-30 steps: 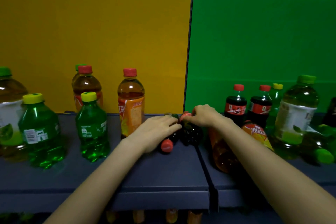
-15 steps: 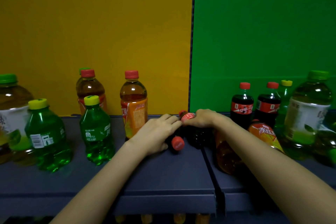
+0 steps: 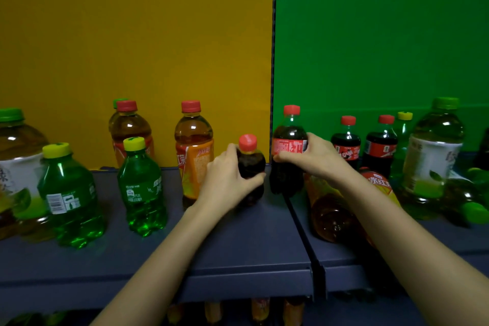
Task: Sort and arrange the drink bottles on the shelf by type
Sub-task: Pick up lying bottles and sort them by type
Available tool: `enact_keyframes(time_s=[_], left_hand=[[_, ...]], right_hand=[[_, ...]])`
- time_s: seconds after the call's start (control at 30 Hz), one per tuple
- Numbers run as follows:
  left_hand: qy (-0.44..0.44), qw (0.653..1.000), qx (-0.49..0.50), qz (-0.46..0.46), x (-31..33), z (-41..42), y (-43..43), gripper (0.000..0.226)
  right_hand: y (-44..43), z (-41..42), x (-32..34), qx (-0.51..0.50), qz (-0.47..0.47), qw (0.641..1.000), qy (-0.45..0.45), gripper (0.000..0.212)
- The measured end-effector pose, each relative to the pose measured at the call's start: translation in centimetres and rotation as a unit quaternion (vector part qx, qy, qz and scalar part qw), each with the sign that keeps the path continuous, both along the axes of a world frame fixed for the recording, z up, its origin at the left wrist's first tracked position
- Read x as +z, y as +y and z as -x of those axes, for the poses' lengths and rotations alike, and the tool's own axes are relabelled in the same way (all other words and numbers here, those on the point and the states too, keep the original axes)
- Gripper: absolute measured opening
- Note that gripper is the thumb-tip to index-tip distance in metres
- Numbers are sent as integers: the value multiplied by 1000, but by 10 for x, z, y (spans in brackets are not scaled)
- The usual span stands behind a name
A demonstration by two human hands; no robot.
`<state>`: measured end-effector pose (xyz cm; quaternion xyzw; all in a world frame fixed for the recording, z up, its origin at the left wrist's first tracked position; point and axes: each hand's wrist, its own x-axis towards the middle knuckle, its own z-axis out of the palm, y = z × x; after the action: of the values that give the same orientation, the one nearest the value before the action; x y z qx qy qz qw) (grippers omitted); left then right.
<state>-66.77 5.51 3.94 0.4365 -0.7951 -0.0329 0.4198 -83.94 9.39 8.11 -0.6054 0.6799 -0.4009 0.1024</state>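
A dark blue shelf point(image 3: 238, 251) stands before yellow and green panels. The left hand point(image 3: 227, 182) grasps a small cola bottle point(image 3: 250, 167); the right hand point(image 3: 315, 159) grasps a taller cola bottle point(image 3: 288, 164) at 3 o'clock of it. Set both upright beside the standing colas point(image 3: 346, 145) at 2 o'clock. The smooth, rounded plastic may slip.

1. The cola bottle point(image 3: 288, 151) in my right hand point(image 3: 315, 156) carries a red label with white script, too blurred to read.
2. The tipped tea bottle point(image 3: 344, 204) under my right forearm reads "冰红".
3. The upright tea bottle point(image 3: 194, 151) shows "红茶".
4. The standing cola bottle point(image 3: 346, 140) reads "可口可".
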Motion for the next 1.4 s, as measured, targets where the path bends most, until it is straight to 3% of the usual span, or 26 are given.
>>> enact_keyframes(time_s=[0.2,0.47,0.73,0.87,0.97,1.07,1.2,1.3,1.4], left_hand=[[34,998,6,-42,-4,6,-9,58],[11,996,25,-86,-16,11,-9,72],[30,995,-2,-93,-15,3,7,67],[90,996,-1,8,-14,-8,33,51],[90,984,13,152,-11,-8,55,25],[54,983,-26,176,-4,6,67,10],[23,987,-60,149,2,45,77,14],[12,995,-71,71,0,74,74,17],[-49,998,-28,-29,-6,106,62,35]], right_hand=[[14,-13,-19,3,21,999,43,64],[12,-25,-39,39,-5,999,35,66],[31,-30,-31,56,-19,996,61,62],[60,-13,-16,23,-48,991,122,69],[78,12,-9,-9,-27,992,126,51],[85,43,-8,-56,-19,990,128,36],[89,85,-15,-126,-26,979,160,33],[90,101,-23,-154,-56,969,185,45],[86,110,-32,-156,-88,957,228,56]])
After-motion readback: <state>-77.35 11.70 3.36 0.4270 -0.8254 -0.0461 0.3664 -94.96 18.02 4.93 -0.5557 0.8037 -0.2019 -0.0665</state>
